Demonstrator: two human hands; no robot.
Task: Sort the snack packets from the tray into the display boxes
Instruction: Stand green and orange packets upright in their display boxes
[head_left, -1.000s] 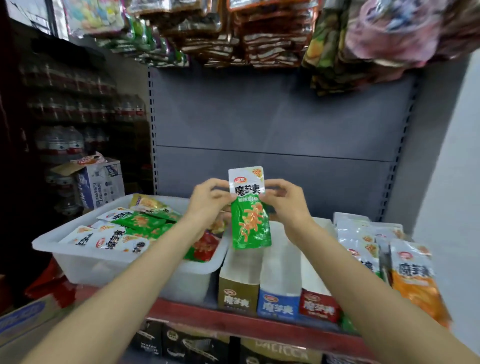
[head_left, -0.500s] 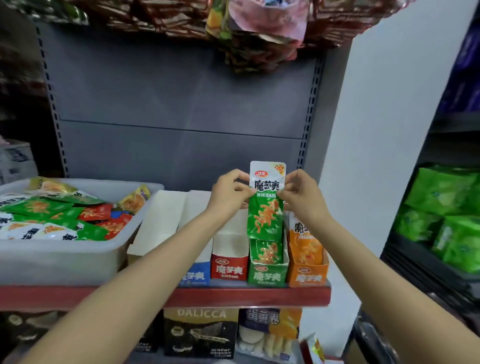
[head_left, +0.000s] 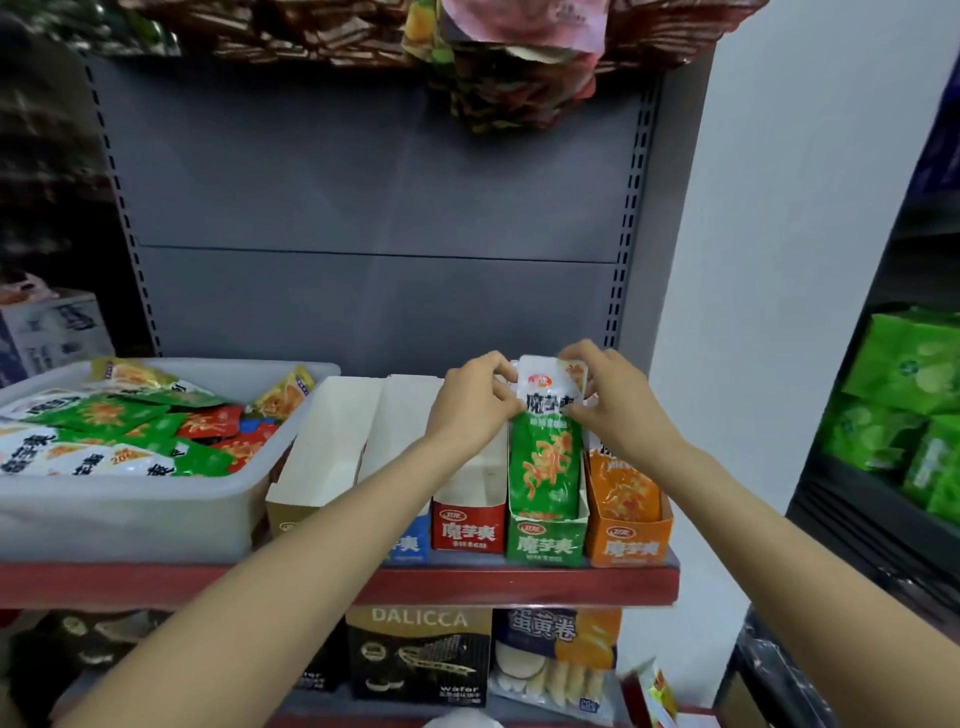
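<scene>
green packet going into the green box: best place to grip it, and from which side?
Pinch the white top edge of the green packet from above, as the left hand and right hand do: it stands upright with its bottom inside the green box, between neighbouring boxes.

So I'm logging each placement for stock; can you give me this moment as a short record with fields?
packet: green snack packet, upright, lower end in the green display box
left hand: pinches packet's top
right hand: pinches packet's top
neighbours: red display box, orange display box
source: tray, still holds mixed packets

Even indoor light, dim blurred left edge, wide-angle bending at borders.
</scene>
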